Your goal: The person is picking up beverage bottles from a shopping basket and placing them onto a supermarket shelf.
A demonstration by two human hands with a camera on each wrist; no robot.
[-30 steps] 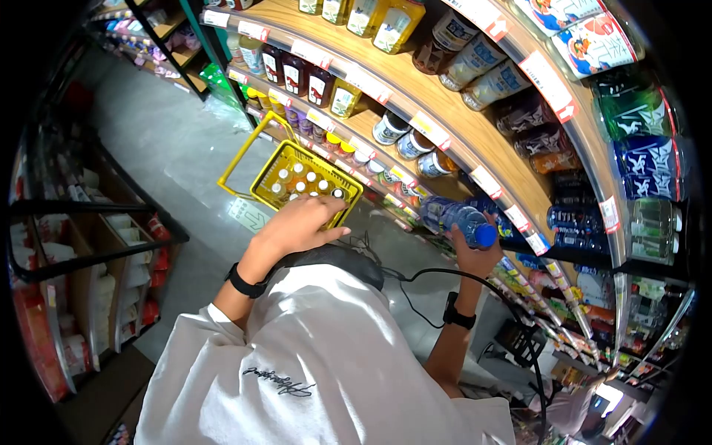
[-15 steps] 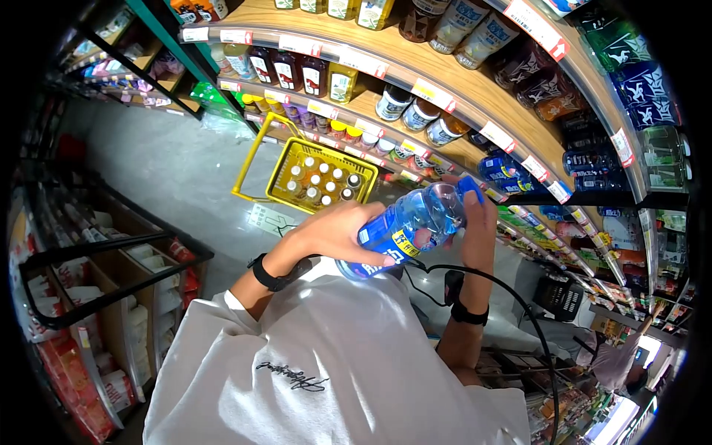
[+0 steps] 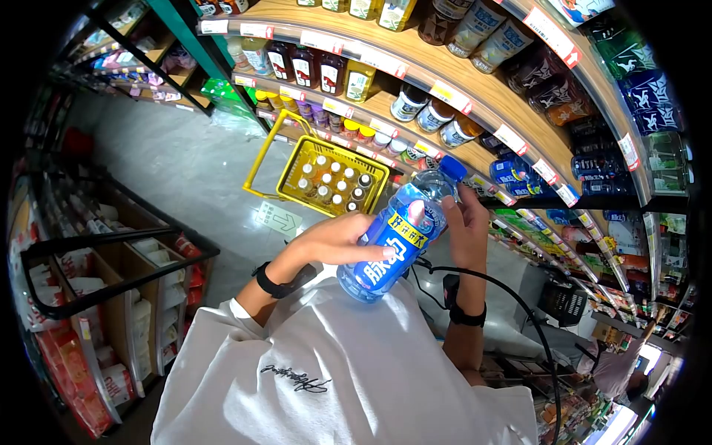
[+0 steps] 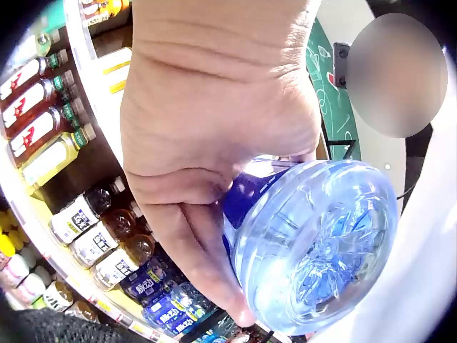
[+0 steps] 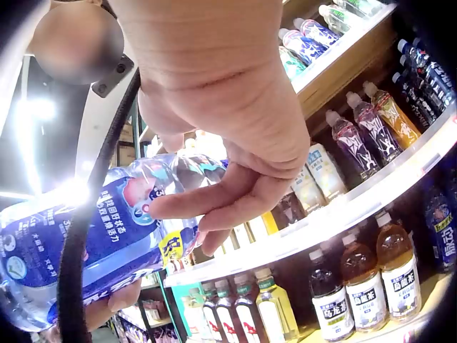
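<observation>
A clear plastic drink bottle [image 3: 397, 241] with a blue label and blue cap is held tilted in front of the white shirt. My left hand [image 3: 334, 241] grips its lower half, the thumb lying across the label. In the left wrist view, the bottle's clear base [image 4: 321, 250] sticks out past the left hand [image 4: 221, 143]. The right hand [image 3: 467, 226] holds the bottle's upper part just below the cap, thumb on the near side. Fingers of the right hand [image 5: 228, 157] lie across the bottle's shoulder in the right wrist view, partly hiding it.
A yellow shopping basket [image 3: 285, 182] with several capped bottles inside stands on the grey floor [image 3: 170, 148] beside the shelves. Curved shelves [image 3: 356, 44] of drinks run along the front and right. A black cable [image 3: 512, 297] hangs by the right arm. Another shelf unit [image 3: 111, 311] stands at left.
The right hand has brought the bottle from the shelf side to the body, and the left hand has taken hold of its lower half. The bottle has since turned, its label now facing up.
</observation>
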